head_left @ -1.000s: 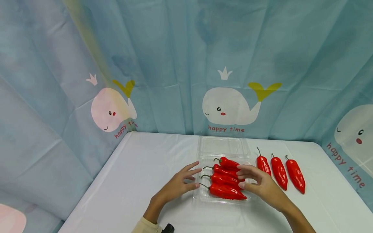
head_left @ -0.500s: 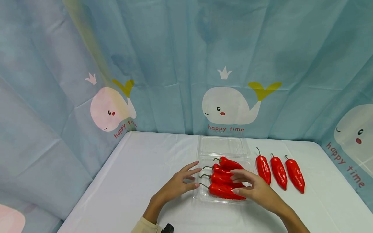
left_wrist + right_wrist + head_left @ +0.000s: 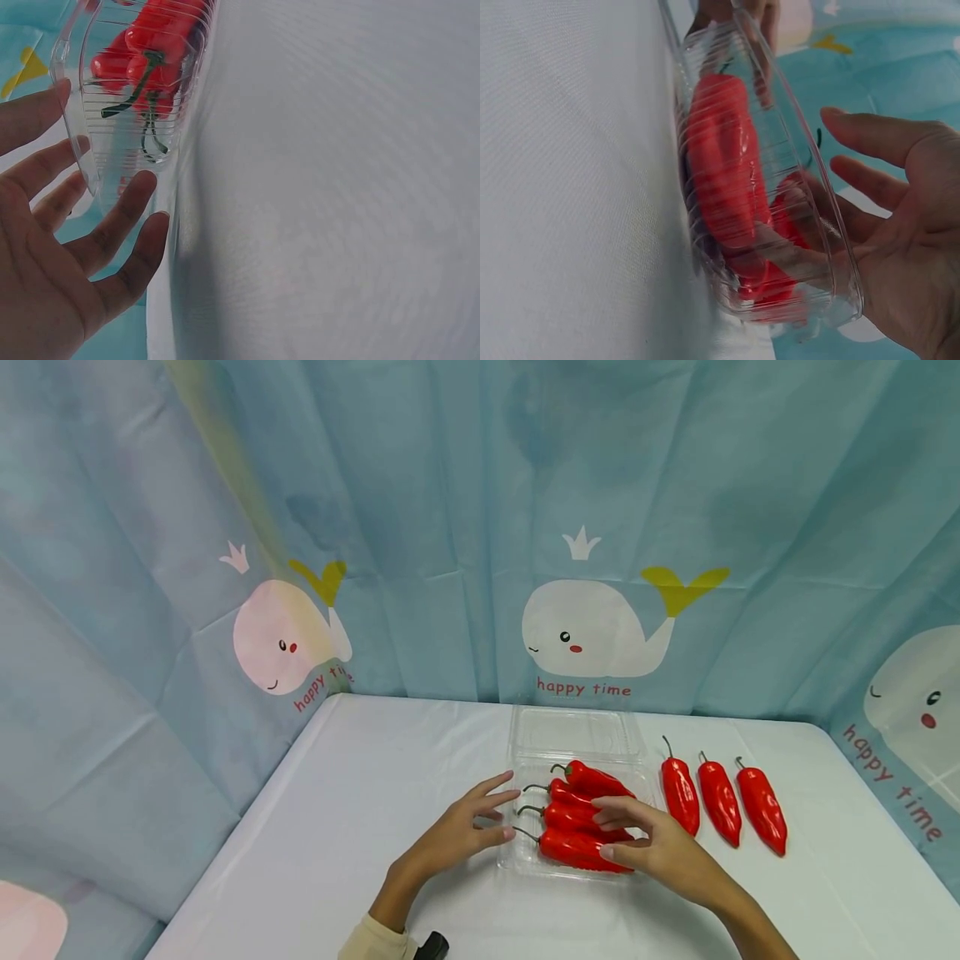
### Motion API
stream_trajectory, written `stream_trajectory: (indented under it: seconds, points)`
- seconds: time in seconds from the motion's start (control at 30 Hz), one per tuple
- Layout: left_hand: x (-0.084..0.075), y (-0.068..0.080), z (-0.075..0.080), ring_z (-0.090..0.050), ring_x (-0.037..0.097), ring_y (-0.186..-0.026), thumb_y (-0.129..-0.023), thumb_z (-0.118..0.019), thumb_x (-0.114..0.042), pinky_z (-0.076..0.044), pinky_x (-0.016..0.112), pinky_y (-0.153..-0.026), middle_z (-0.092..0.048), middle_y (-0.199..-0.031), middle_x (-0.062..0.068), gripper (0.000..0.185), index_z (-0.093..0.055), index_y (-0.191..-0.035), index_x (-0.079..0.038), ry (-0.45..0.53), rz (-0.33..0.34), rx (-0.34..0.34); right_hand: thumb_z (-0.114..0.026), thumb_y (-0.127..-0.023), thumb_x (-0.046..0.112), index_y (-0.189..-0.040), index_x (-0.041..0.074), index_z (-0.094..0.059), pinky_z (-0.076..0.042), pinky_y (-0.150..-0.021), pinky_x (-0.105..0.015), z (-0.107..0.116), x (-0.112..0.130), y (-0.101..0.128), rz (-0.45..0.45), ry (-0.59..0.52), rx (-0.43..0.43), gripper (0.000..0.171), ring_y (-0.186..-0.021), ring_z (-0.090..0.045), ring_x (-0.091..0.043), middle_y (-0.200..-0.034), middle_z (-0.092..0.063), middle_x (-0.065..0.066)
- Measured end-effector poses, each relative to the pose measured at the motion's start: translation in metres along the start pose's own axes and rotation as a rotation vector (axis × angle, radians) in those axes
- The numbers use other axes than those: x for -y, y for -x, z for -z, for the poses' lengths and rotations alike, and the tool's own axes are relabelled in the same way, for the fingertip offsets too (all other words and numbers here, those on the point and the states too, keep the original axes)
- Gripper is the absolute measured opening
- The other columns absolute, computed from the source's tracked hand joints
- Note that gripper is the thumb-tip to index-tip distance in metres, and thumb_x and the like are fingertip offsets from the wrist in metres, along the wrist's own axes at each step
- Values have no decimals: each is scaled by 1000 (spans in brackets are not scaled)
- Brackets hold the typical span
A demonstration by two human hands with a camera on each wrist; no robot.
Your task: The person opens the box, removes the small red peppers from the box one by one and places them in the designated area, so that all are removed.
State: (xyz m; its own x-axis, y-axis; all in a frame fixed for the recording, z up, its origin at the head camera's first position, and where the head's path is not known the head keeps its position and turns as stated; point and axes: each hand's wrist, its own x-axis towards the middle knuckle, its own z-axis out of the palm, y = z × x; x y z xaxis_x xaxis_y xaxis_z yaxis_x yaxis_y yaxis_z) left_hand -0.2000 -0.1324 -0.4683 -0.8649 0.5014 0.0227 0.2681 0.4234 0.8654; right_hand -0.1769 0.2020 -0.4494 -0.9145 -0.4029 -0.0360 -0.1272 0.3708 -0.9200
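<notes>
Clear plastic clamshell tray sits on the white table, slightly right of centre, near the person. Its hinged lid lies open and flat behind it, toward the curtain. Inside the tray: four red peppers, side by side, green stems pointing left.

Left hand: at the tray's left edge, fingers spread and fairly straight. In the left wrist view the fingertips lie against or just beside the ribbed tray wall; contact probably, but the clear plastic makes it hard to be sure. No curl round anything.

Right hand: over the right part of the tray, fingers extended leftward above the peppers, thumb at the near right corner. The right wrist view shows the palm open beside the tray rim, fingers relaxed, a thumb tip against the wall. Nothing gripped.

Just right of the tray, on the bare table: three more red peppers in a row, stems pointing away from the person, apart from each other and from the tray.

Behind and around the table: a blue curtain printed with white whales and the words "happy time". A pale sleeve cuff shows at the left wrist.
</notes>
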Motion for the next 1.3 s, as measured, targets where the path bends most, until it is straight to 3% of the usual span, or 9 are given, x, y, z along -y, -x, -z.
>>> stream_trajectory:
  seconds: [0.53, 0.87, 1.07, 1.3]
  points:
    - [0, 1, 1, -64, 33, -130, -103, -69, -32, -57, 46, -102, -31, -174, 1, 58, -56, -155, -12, -7, -8, -3, -81, -93, 16, -144, 5, -62, -61, -87, -27, -7, 0, -2, -2, 45, -9, 56, -119, -66, -34, -128, -70, -15]
    - [2, 0, 0, -65, 33, -129, -103, -69, -32, -58, 50, -100, -31, -174, 1, 58, -55, -156, -13, -11, -7, -6, -85, -89, 19, -138, 13, -67, -61, -85, -25, -11, -1, -3, -37, 158, -39, 52, -116, -66, -29, -123, -72, -7]
    - [1, 0, 0, -64, 33, -130, -103, -69, -31, -58, 49, -101, -30, -174, 0, 57, -55, -156, -13, 4, -3, -2, -84, -89, 14, -138, 10, -67, -62, -86, -29, -14, -2, -2, -24, 168, -28, 51, -114, -66, -27, -122, -73, -7]
    - [2, 0, -2, -64, 34, -131, -103, -69, -31, -59, 47, -98, -30, -175, 1, 58, -55, -156, -13, 4, 3, -1, -84, -88, 12, -137, 10, -68, -59, -84, -23, -16, -2, -2, -13, 201, -12, 51, -110, -67, -25, -120, -73, -4]
